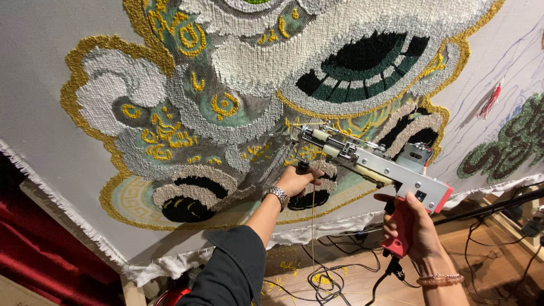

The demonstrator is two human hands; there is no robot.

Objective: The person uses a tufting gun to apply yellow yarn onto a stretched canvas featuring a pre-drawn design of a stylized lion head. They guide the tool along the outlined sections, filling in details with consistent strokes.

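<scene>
A silver tufting gun point(374, 161) with a red pistol grip points its needle at a stretched white cloth point(39, 102) bearing a tufted design in gold, grey, white, green and black. My right hand point(411, 226) is closed around the red grip. My left hand point(296, 180) grips the black front handle under the gun's nose, close against the cloth. A silver watch point(277, 195) sits on my left wrist, a bead bracelet point(439, 279) on my right. A thin yellow yarn point(312, 226) hangs from the gun down to the floor.
Black cables point(334, 272) and yellow yarn scraps point(320, 279) lie on the wooden floor below. A frayed cloth edge point(170, 263) runs along the frame's bottom. Red fabric point(39, 255) hangs at lower left. A black bar point(493, 207) crosses at right, beside another green tufted patch point(510, 144).
</scene>
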